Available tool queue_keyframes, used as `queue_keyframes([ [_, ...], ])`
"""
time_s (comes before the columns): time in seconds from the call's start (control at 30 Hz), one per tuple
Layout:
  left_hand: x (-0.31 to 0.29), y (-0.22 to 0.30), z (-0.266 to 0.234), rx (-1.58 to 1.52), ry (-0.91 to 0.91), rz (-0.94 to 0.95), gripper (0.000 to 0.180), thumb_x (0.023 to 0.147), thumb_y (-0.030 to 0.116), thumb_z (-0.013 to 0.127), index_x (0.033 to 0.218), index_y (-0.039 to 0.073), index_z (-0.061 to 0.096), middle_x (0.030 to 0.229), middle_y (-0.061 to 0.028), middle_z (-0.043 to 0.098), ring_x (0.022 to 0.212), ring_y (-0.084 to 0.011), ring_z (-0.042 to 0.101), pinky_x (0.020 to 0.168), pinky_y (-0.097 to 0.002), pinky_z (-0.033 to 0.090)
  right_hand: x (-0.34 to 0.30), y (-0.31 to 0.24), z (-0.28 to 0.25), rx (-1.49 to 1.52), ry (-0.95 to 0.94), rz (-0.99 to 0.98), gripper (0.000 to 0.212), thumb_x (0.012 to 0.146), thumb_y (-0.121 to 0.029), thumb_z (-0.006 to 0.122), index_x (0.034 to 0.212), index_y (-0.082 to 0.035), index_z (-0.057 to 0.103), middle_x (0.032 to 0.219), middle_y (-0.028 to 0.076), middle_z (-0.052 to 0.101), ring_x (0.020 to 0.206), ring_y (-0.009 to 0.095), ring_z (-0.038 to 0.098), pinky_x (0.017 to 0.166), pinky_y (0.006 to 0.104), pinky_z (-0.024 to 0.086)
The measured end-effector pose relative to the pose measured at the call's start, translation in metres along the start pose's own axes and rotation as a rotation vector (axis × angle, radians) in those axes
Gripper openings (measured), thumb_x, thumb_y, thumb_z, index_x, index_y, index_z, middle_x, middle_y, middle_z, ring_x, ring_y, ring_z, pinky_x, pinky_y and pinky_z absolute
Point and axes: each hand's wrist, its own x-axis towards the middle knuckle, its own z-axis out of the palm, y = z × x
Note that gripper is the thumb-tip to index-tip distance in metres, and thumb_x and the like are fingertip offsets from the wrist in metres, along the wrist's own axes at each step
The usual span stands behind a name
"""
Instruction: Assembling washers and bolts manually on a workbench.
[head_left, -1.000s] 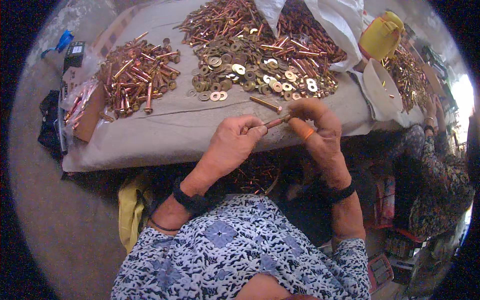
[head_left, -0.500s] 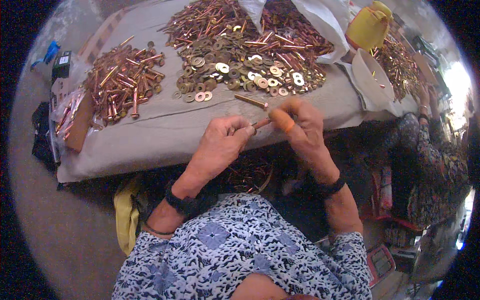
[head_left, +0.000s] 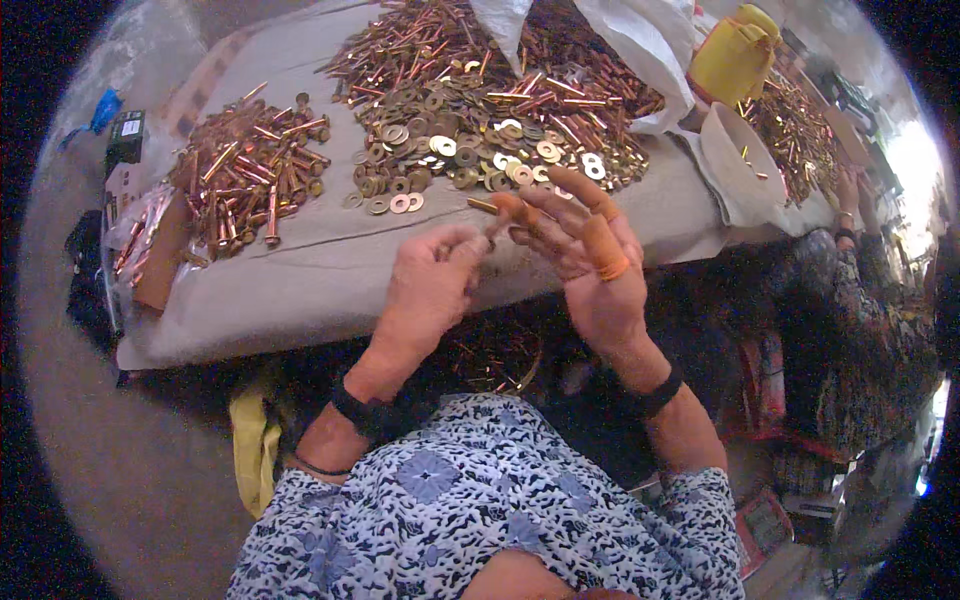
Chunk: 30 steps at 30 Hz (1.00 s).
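Note:
My left hand (head_left: 425, 290) is closed in a pinch over the near edge of the table. A bolt is between its thumb and fingers, mostly hidden and blurred. Just to the right, my right hand (head_left: 600, 265) is open with its fingers spread, and orange covers sit on some of its digits. Its leftmost fingertip is close to the left hand's pinch. Behind it, a loose brass-coloured bolt (head_left: 482, 205) lies on the cloth, partly covered by the hand. Beyond both hands is a heap of flat washers (head_left: 440, 145), brassy and dull grey.
A pile of coppery bolts (head_left: 240, 175) lies at left beside a cardboard piece (head_left: 158, 260). More bolts (head_left: 400, 45) are heaped at the back by a white sack (head_left: 650, 50). At right are a yellow jug (head_left: 735, 55), a white bowl (head_left: 735, 150) and another person's hand (head_left: 848, 195).
My right hand has let go of the bolt held between both hands and spread its fingers, turning upward. My left hand has shifted slightly left, still pinched.

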Motion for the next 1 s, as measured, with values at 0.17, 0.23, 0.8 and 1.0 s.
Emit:
queue_keyframes([
  [0.17, 0.008, 0.005, -0.028, -0.293, 0.121, 0.083, 0.022, 0.086, 0.024, 0.051, 0.085, 0.003, 0.054, 0.056, 0.0028, 0.044, 0.034, -0.0020, 0.031, 0.028, -0.0186, 0.021, -0.008, -0.022, -0.019, -0.154, -0.098, 0.144, 0.034, 0.089, -0.022, 0.043, 0.108, 0.006, 0.048, 0.087, 0.018, 0.060, 0.064, 0.024, 0.062, 0.058, 0.0290, 0.049],
  [0.23, 0.005, 0.006, -0.028, -0.259, 0.075, 0.075, 0.021, 0.087, 0.023, 0.050, 0.086, 0.002, 0.054, 0.056, 0.0021, 0.044, 0.034, -0.0027, 0.032, 0.028, -0.0180, 0.022, -0.005, -0.020, -0.013, -0.267, 0.075, 0.108, 0.022, 0.085, -0.013, 0.048, 0.096, 0.004, 0.056, 0.085, 0.012, 0.059, 0.047, 0.017, 0.056, 0.042, 0.0267, 0.045],
  [0.8, 0.052, 0.091, -0.146, 0.456, 0.523, 0.564, 0.027, 0.082, 0.027, 0.056, 0.094, 0.003, 0.059, 0.070, -0.0006, 0.056, 0.048, -0.0046, 0.043, 0.038, -0.0184, 0.030, 0.051, 0.009, -0.030, -1.497, -0.099, -0.368, 0.019, 0.078, -0.012, 0.057, 0.094, -0.003, 0.060, 0.068, 0.014, 0.058, 0.060, 0.022, 0.058, 0.055, 0.0320, 0.044],
  [1.0, 0.034, 0.128, -0.199, 0.294, 0.657, 0.604, 0.030, 0.084, 0.031, 0.050, 0.095, 0.005, 0.057, 0.071, -0.0001, 0.057, 0.047, -0.0024, 0.041, 0.037, -0.0160, 0.029, 0.057, 0.018, -0.035, -1.571, -0.116, -0.428, 0.015, 0.078, -0.011, 0.055, 0.090, -0.005, 0.060, 0.075, 0.016, 0.060, 0.066, 0.031, 0.059, 0.060, 0.0372, 0.046],
])
